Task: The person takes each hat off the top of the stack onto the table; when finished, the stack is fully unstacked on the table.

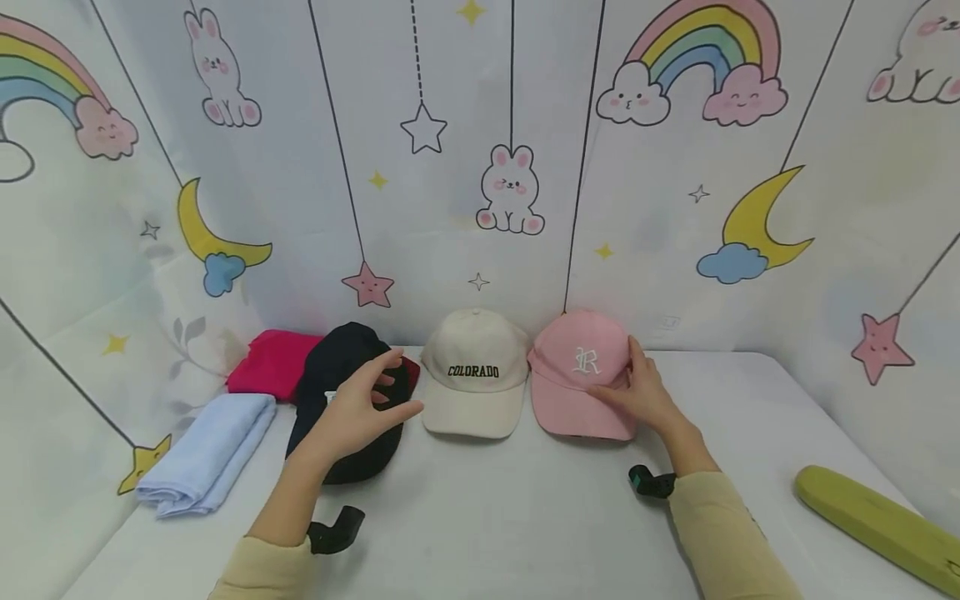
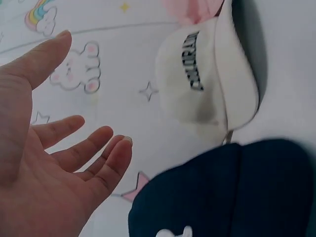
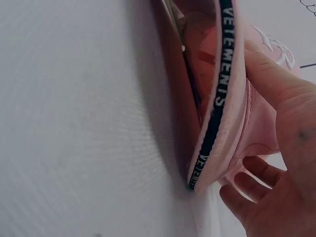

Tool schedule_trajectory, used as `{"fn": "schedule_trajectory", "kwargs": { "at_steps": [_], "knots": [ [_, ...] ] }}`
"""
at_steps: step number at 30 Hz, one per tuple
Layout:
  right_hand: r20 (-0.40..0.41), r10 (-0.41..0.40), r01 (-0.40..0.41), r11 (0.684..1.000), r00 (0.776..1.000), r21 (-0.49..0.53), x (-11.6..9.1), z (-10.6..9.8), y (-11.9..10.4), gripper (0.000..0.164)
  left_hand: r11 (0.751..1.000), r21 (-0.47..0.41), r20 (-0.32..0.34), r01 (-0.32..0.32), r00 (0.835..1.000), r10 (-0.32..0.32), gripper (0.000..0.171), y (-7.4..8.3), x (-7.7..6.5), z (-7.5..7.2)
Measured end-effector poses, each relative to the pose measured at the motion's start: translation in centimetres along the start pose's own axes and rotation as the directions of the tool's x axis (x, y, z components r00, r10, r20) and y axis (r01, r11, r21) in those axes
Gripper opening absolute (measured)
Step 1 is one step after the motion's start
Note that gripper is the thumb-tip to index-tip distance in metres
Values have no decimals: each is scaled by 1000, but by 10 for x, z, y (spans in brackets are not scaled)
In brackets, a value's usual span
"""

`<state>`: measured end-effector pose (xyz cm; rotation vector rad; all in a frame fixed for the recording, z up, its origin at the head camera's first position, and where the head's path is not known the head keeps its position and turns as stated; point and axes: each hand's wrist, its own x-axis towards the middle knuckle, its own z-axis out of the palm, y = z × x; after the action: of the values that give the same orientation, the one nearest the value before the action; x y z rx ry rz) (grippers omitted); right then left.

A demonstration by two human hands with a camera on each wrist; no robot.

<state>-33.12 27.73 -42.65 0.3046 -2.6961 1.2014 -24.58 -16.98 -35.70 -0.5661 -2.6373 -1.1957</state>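
Note:
My left hand [image 1: 360, 408] is held in front of the black cap [image 1: 352, 454], thumb and fingers spread with nothing between them. In the left wrist view the dark crown [image 2: 222, 187] lies beside those fingers. My right hand [image 1: 648, 392] holds the right side of the pink baseball cap [image 1: 577, 333], thumb on its front and fingers round the side. From the right wrist, the brim's edge shows a black band [image 3: 217, 108] lettered VETEMENTS. Between the hands stands a cream cap [image 1: 474, 412] marked COLORADO, its brim toward me.
Behind the black cap lies a red folded cloth [image 1: 273, 362]. A light blue folded cloth [image 1: 210, 450] is at the left edge of the white table [image 1: 495, 517]. On the right lies a long green object [image 1: 870, 517]. A printed curtain [image 1: 465, 67] hangs right behind the caps.

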Motion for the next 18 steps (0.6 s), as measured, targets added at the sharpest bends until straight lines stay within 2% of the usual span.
{"fn": "schedule_trajectory", "kwargs": {
  "at_steps": [7,12,18],
  "knots": [
    [-8,48,-48,995,999,-84,1,-4,-1,121,999,33,-103,17,995,-14,82,-12,-9,-26],
    [-13,58,-59,995,998,-82,0,-8,-5,121,998,12,-139,57,989,-55,87,-21,-16,-37],
    [-66,9,-15,996,998,-90,-3,-12,-18,116,997,22,-172,68,983,-63,93,-39,-22,-47]
  ]
}}
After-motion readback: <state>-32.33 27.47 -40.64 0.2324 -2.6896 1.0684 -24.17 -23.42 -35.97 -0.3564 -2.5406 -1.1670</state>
